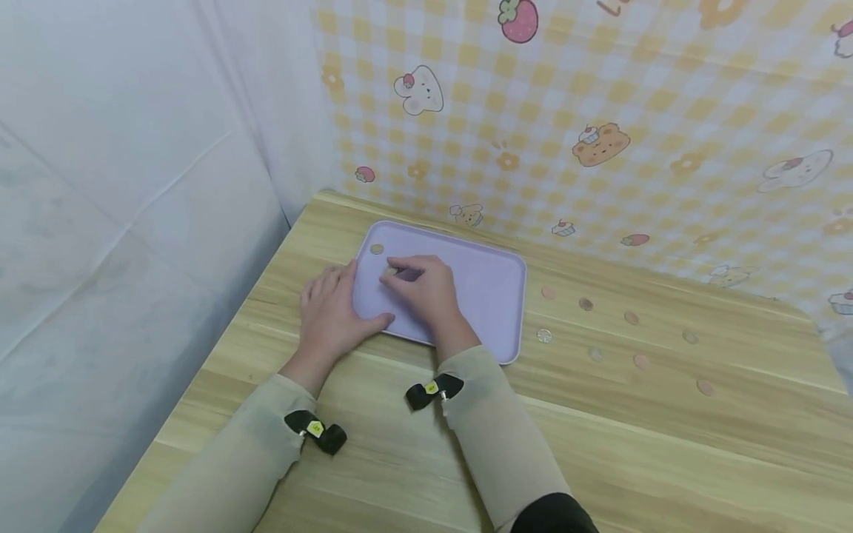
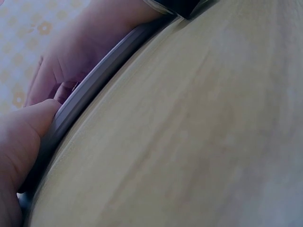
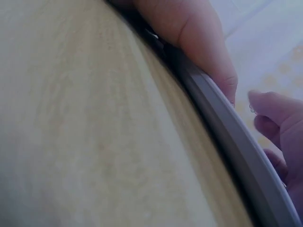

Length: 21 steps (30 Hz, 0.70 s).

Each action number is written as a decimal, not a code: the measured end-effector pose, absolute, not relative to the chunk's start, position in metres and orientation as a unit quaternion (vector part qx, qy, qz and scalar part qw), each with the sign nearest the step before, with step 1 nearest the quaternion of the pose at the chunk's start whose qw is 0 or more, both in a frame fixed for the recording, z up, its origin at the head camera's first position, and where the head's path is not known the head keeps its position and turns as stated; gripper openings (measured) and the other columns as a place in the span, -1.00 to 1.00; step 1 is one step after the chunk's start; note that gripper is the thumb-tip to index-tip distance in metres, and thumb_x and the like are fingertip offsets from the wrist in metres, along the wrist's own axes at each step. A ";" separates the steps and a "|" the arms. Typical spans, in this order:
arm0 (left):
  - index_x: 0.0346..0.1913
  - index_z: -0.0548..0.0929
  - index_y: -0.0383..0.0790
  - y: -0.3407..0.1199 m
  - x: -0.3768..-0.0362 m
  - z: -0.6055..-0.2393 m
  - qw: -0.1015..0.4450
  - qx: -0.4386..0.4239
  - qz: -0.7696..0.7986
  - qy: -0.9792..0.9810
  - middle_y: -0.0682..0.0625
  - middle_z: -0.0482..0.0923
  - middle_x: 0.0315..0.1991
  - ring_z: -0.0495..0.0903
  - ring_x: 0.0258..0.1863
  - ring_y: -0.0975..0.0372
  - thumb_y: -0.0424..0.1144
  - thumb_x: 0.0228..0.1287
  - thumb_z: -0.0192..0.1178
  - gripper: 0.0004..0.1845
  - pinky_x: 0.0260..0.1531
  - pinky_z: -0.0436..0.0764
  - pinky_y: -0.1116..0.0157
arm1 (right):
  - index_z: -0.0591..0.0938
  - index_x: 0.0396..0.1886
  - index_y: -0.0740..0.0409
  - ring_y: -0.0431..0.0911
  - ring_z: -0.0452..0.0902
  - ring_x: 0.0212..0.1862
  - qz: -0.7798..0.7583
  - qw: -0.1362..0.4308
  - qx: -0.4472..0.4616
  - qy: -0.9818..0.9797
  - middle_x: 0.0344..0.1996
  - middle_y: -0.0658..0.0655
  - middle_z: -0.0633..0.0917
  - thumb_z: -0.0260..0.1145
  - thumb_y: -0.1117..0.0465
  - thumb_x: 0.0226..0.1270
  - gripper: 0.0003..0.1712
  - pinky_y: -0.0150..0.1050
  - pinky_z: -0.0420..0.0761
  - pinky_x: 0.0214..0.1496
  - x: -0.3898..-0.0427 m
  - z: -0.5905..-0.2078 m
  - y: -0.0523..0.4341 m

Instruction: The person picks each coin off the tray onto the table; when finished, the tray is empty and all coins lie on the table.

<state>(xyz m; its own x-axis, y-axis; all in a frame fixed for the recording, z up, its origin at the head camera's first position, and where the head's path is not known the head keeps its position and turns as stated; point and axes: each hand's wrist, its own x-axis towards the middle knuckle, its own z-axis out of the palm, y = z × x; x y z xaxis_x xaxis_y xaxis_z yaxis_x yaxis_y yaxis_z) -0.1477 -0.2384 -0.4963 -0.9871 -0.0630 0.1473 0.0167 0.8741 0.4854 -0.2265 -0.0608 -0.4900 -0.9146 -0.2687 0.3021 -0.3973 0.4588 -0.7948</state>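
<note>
A lavender tray lies on the wooden table near the back wall. My left hand rests flat on the table beside the tray's left end, with its thumb pressing on the tray's rim. My right hand hovers low over the tray's left half, and its fingertips pinch a small coin. Another coin lies on the tray near its far left corner. In the right wrist view the left thumb sits on the rim, with the right fingers beyond it.
Several coins lie scattered on the table right of the tray, among them a silver one and a copper one. A checked cartoon-print cloth forms the back wall and a white sheet the left side.
</note>
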 end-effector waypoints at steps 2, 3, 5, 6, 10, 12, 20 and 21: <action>0.68 0.18 -0.29 -0.239 -0.147 -0.496 0.079 0.012 -0.251 -0.965 -0.27 0.37 0.48 0.15 0.58 -0.15 0.37 0.01 0.49 0.31 0.53 -0.02 -0.25 | 0.89 0.00 0.00 -0.13 0.73 -0.04 0.516 0.066 0.176 -0.836 -0.16 -0.02 0.86 0.68 0.13 0.21 -0.66 -0.26 0.65 0.13 -0.226 -0.489 -0.061; 0.68 0.18 -0.29 -0.239 -0.147 -0.495 0.078 0.013 -0.251 -0.965 -0.27 0.36 0.49 0.15 0.59 -0.15 0.38 0.01 0.50 0.31 0.53 -0.02 -0.26 | 0.88 0.01 0.01 -0.12 0.74 -0.06 0.528 0.066 0.170 -0.830 -0.16 0.00 0.86 0.68 0.16 0.21 -0.65 -0.27 0.66 0.12 -0.225 -0.488 -0.061; 0.68 0.17 -0.29 -0.239 -0.147 -0.495 0.077 0.013 -0.251 -0.965 -0.27 0.36 0.49 0.14 0.59 -0.15 0.38 0.01 0.50 0.32 0.53 -0.02 -0.26 | 0.87 0.03 0.04 -0.11 0.77 -0.09 0.548 0.064 0.162 -0.818 -0.18 0.04 0.86 0.67 0.20 0.21 -0.64 -0.28 0.69 0.09 -0.225 -0.488 -0.061; 0.68 0.17 -0.29 -0.239 -0.147 -0.495 0.076 0.013 -0.251 -0.965 -0.28 0.36 0.49 0.14 0.59 -0.15 0.38 0.01 0.50 0.32 0.53 -0.02 -0.26 | 0.86 0.05 0.05 -0.11 0.78 -0.10 0.554 0.061 0.159 -0.815 -0.18 0.06 0.86 0.66 0.22 0.22 -0.63 -0.29 0.70 0.07 -0.225 -0.488 -0.061; 0.68 0.17 -0.30 -0.238 -0.148 -0.494 0.074 0.013 -0.250 -0.965 -0.27 0.36 0.49 0.14 0.59 -0.16 0.39 0.01 0.50 0.32 0.53 -0.02 -0.26 | 0.85 0.07 0.09 -0.10 0.77 -0.12 0.566 0.057 0.159 -0.807 -0.20 0.12 0.85 0.66 0.27 0.21 -0.60 -0.30 0.72 0.03 -0.226 -0.487 -0.061; 0.68 0.17 -0.29 -0.238 -0.148 -0.494 0.075 0.013 -0.250 -0.965 -0.27 0.37 0.49 0.14 0.59 -0.16 0.40 0.00 0.50 0.33 0.53 -0.02 -0.26 | 0.85 0.07 0.09 -0.09 0.76 -0.13 0.566 0.057 0.159 -0.807 -0.20 0.12 0.85 0.67 0.28 0.20 -0.60 -0.30 0.72 0.02 -0.226 -0.487 -0.061; 0.68 0.19 -0.29 -0.238 -0.149 -0.495 0.076 0.012 -0.251 -0.965 -0.27 0.36 0.50 0.14 0.59 -0.16 0.40 -0.01 0.51 0.32 0.54 -0.03 -0.26 | 0.83 0.11 0.10 -0.08 0.74 -0.15 0.555 0.066 0.149 -0.816 -0.21 0.09 0.85 0.67 0.27 0.21 -0.56 -0.31 0.71 -0.02 -0.228 -0.488 -0.060; 0.68 0.19 -0.29 -0.238 -0.149 -0.495 0.077 0.012 -0.251 -0.965 -0.27 0.37 0.50 0.14 0.59 -0.16 0.40 -0.01 0.51 0.32 0.54 -0.03 -0.26 | 0.82 0.12 0.12 -0.06 0.75 -0.15 0.552 0.068 0.147 -0.818 -0.21 0.10 0.85 0.67 0.27 0.22 -0.55 -0.31 0.71 -0.02 -0.228 -0.488 -0.061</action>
<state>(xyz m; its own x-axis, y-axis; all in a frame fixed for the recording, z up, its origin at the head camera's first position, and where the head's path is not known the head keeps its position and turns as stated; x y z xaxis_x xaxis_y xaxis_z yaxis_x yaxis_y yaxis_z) -0.1491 -0.2383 -0.4946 -0.9878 -0.0620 0.1430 0.0157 0.8732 0.4871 -0.2284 -0.0605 -0.4878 -0.9473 -0.1664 0.2737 -0.3160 0.3461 -0.8834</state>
